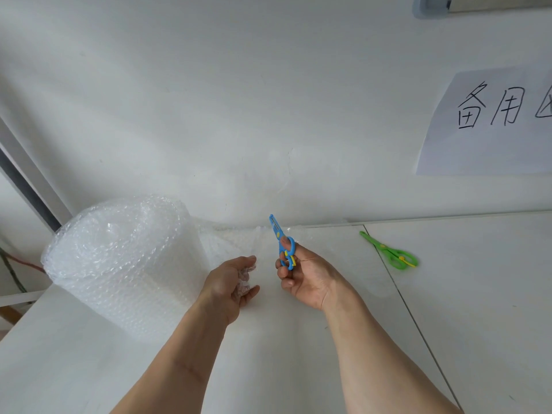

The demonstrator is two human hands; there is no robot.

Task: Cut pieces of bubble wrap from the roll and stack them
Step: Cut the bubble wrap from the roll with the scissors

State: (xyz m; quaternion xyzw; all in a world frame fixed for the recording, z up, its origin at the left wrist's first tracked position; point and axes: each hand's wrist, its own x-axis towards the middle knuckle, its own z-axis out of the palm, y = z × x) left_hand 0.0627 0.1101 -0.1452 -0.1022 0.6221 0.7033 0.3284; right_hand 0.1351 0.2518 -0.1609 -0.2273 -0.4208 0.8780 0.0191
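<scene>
The big clear roll of bubble wrap [125,264] stands at nine o'clock on the white counter [478,294]. Left hand [230,282] fingers pinch its light, limp, slippery loose sheet; right hand [304,279] fingers grip blue plastic scissors [282,243], blades closed. Best held near the cut line.

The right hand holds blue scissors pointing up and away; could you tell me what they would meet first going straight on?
The right hand aims the blue scissors at the unrolled bubble wrap along the table's far edge, then probably the wall; depth is unclear.
</scene>
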